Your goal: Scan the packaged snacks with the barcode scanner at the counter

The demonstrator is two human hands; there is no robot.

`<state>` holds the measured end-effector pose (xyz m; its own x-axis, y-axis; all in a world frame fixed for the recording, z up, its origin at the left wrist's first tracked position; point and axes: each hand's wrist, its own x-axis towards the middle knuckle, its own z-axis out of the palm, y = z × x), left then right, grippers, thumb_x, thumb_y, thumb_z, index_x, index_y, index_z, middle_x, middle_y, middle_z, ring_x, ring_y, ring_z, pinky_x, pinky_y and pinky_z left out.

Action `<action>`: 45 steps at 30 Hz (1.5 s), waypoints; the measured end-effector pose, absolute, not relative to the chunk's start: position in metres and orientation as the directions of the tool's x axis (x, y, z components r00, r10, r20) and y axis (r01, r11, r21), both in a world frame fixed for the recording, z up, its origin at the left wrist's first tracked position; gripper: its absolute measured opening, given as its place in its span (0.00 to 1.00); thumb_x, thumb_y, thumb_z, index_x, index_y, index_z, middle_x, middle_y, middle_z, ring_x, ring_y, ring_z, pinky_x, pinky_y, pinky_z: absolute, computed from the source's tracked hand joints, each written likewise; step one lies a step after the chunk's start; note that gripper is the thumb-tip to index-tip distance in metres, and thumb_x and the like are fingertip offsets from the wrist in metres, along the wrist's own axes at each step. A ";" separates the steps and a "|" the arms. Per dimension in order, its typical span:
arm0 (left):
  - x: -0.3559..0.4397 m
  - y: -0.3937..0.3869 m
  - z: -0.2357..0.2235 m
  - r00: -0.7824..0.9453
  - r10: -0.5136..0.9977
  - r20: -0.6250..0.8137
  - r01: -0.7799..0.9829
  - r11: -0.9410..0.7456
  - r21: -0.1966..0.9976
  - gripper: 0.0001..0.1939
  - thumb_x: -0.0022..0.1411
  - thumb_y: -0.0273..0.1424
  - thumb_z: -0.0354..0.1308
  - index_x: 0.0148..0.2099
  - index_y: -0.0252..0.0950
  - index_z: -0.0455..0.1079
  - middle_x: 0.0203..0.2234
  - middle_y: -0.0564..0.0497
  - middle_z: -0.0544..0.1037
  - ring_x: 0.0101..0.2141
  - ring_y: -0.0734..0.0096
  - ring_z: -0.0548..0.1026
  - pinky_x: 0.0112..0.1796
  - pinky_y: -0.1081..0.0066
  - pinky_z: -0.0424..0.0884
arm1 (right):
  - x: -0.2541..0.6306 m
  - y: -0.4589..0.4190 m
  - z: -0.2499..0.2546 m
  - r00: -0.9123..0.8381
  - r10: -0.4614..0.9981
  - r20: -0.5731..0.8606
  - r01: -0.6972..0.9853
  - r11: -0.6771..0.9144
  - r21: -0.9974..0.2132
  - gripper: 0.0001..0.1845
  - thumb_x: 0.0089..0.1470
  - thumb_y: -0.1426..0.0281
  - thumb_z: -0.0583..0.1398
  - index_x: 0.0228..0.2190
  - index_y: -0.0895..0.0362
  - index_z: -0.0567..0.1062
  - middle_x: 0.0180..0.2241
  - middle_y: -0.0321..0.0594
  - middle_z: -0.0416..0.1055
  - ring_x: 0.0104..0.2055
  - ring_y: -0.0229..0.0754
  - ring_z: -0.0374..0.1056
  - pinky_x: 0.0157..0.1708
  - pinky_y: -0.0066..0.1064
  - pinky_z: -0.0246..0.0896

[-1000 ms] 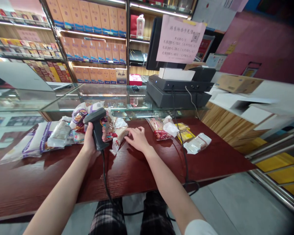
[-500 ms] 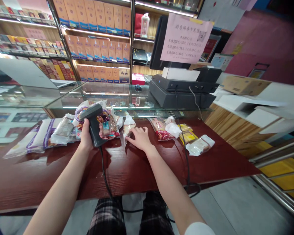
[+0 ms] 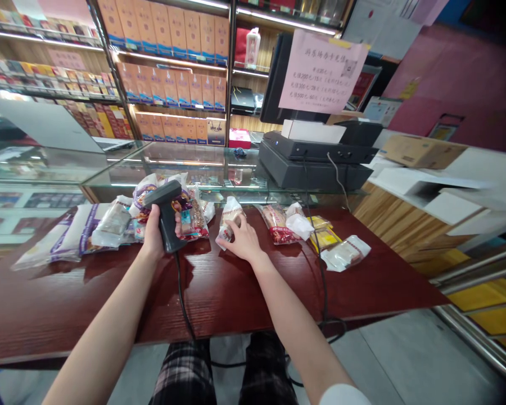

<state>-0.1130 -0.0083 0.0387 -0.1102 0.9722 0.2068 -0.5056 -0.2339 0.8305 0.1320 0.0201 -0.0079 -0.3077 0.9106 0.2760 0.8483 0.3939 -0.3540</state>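
Observation:
My left hand (image 3: 154, 233) is closed round the grip of a black corded barcode scanner (image 3: 165, 214), held upright over the dark red wooden counter (image 3: 219, 292). Its head points towards a heap of snack packets (image 3: 185, 211). My right hand (image 3: 243, 239) rests on the counter with its fingers pinched on a small clear-wrapped bread packet (image 3: 230, 216), tilted up on its edge. Further snack packets (image 3: 109, 222) in white and purple wrappers lie to the left of the scanner.
More packets (image 3: 278, 225) and a yellow packet (image 3: 322, 233) lie at the right, with a clear one (image 3: 346, 252) beyond a black cable (image 3: 318, 264). A black cash register (image 3: 316, 154) stands on the glass showcase (image 3: 185, 163). Shelves of boxes (image 3: 168, 62) fill the back.
My right hand has lifted the small bread packet from flat onto its edge and shifted it slightly right. The scanner in my left hand has stayed almost in place.

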 end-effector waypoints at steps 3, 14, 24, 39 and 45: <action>-0.112 -0.009 0.039 -0.094 0.973 0.213 -0.503 -0.231 0.833 0.28 0.59 0.56 0.59 0.39 0.34 0.71 0.21 0.52 0.72 0.15 0.75 0.65 0.16 0.71 0.62 | 0.134 0.022 -0.004 -0.229 0.941 0.250 0.854 0.317 -0.412 0.37 0.53 0.43 0.63 0.54 0.55 0.70 0.62 0.56 0.59 0.53 0.57 0.71 0.52 0.45 0.63; -0.109 -0.009 0.037 -0.051 0.965 0.258 -0.501 -0.248 0.829 0.29 0.56 0.56 0.63 0.42 0.34 0.70 0.23 0.53 0.72 0.16 0.76 0.65 0.18 0.71 0.62 | 0.160 0.055 -0.012 0.113 0.987 0.115 0.455 0.051 -0.889 0.13 0.51 0.71 0.60 0.41 0.53 0.69 0.42 0.44 0.78 0.44 0.47 0.75 0.43 0.37 0.67; -0.103 -0.013 0.037 0.033 0.973 0.228 -0.454 -0.189 0.871 0.29 0.60 0.56 0.58 0.44 0.33 0.70 0.22 0.53 0.72 0.15 0.76 0.65 0.16 0.72 0.61 | 0.167 0.049 0.006 -0.068 0.996 0.063 -0.506 0.020 -0.862 0.19 0.41 0.65 0.68 0.39 0.52 0.75 0.39 0.36 0.79 0.44 0.48 0.76 0.41 0.40 0.74; -0.079 -0.024 0.029 0.322 0.939 0.120 -0.173 -0.066 0.983 0.30 0.63 0.56 0.54 0.48 0.31 0.70 0.20 0.54 0.71 0.12 0.76 0.65 0.14 0.74 0.58 | 0.163 0.048 0.002 -0.190 0.979 0.076 -0.528 -0.037 -0.849 0.19 0.46 0.65 0.68 0.41 0.53 0.75 0.40 0.39 0.81 0.42 0.49 0.77 0.39 0.44 0.77; -0.080 -0.025 0.031 0.346 0.934 0.093 -0.137 -0.048 0.989 0.30 0.64 0.57 0.54 0.46 0.31 0.70 0.20 0.54 0.71 0.12 0.77 0.65 0.14 0.74 0.58 | 0.160 0.049 0.003 -0.170 0.984 0.060 -0.519 -0.038 -0.854 0.18 0.45 0.66 0.67 0.41 0.53 0.75 0.40 0.39 0.81 0.41 0.49 0.77 0.36 0.41 0.77</action>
<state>-0.0796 -0.0247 0.0311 0.3455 0.9338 0.0930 -0.1369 -0.0479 0.9894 0.1604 0.0486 0.0028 -0.1701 0.9836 0.0602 -0.5190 -0.0375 -0.8539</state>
